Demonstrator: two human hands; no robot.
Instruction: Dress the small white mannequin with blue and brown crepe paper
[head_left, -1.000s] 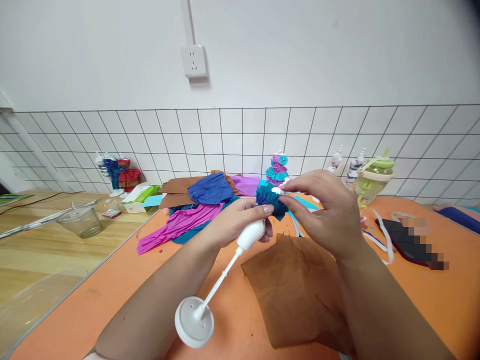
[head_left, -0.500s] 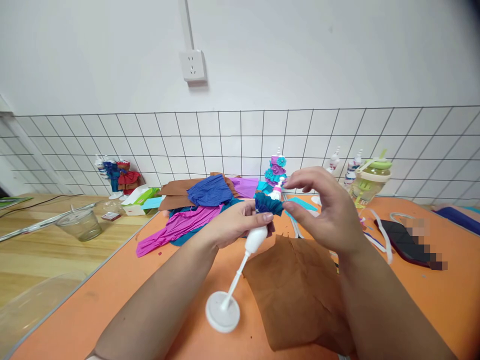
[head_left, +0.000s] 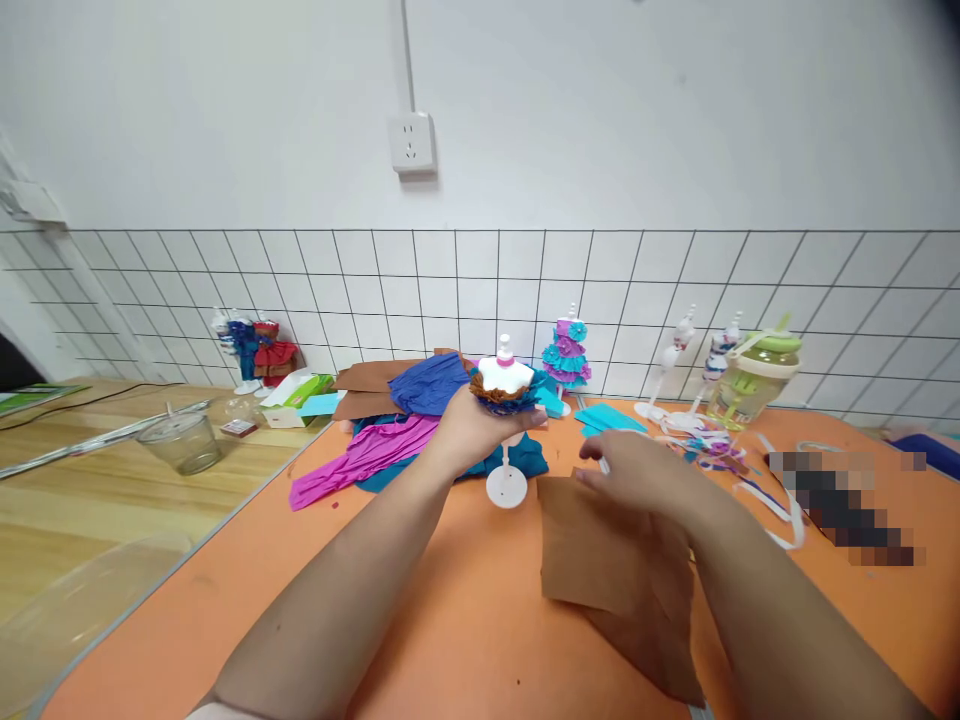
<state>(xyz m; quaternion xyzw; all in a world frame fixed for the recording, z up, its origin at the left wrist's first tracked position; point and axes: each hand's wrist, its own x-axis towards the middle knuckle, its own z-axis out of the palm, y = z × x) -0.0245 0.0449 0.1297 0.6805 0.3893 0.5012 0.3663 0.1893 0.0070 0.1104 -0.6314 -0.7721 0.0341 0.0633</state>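
Note:
My left hand (head_left: pixel 471 428) is closed round a small white mannequin (head_left: pixel 505 375) on a stand, upright now, with its round base (head_left: pixel 506 488) on the orange mat (head_left: pixel 450 620). A frill of brown and blue crepe paper (head_left: pixel 501 398) circles the mannequin's waist just above my fingers. My right hand (head_left: pixel 637 473) lies low on the mat, fingers resting on the top edge of a brown crepe paper sheet (head_left: pixel 609 555). Whether it grips the sheet is unclear.
A pile of blue, magenta, brown and teal crepe sheets (head_left: pixel 405 415) lies behind my left hand. A dressed mannequin (head_left: pixel 568 350), two more figures (head_left: pixel 705 350), a green-lidded jar (head_left: pixel 754 375) and ribbon scraps (head_left: pixel 757 480) stand right. A glass cup (head_left: pixel 180 440) sits on the wooden table left.
The mannequin, held tilted with its base toward me, now stands upright on the mat. My right hand left its top and dropped onto the brown sheet.

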